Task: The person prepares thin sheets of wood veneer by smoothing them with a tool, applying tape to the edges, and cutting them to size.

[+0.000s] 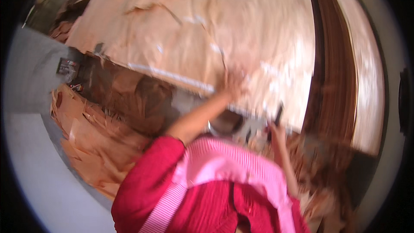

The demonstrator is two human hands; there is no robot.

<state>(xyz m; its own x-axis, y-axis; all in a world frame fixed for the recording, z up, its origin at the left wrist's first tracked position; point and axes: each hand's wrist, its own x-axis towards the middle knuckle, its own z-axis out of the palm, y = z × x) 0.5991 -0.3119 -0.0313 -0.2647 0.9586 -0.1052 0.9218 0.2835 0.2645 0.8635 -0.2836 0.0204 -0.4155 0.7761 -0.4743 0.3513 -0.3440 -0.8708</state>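
Note:
A large, pale wood veneer sheet (267, 26) lies across the top of a stack in front of me. Its surface has a jagged crack running toward the near edge, with white strips along parts of it. My left hand (235, 83) rests on the sheet close to that edge, blurred, its fingers seemingly spread beside the crack's end. Lower right, by the sheet's near corner, my right hand (276, 130) is closed round a dark, narrow hand tool (279, 113) that points up toward the sheet. Blur hides the tool's exact kind.
On the right stands another tall veneer stack (338, 60). Loose veneer scraps (92, 142) are heaped at lower left, and more scraps (319, 198) lie at lower right. A grey wall or floor surface (34, 159) runs along the left.

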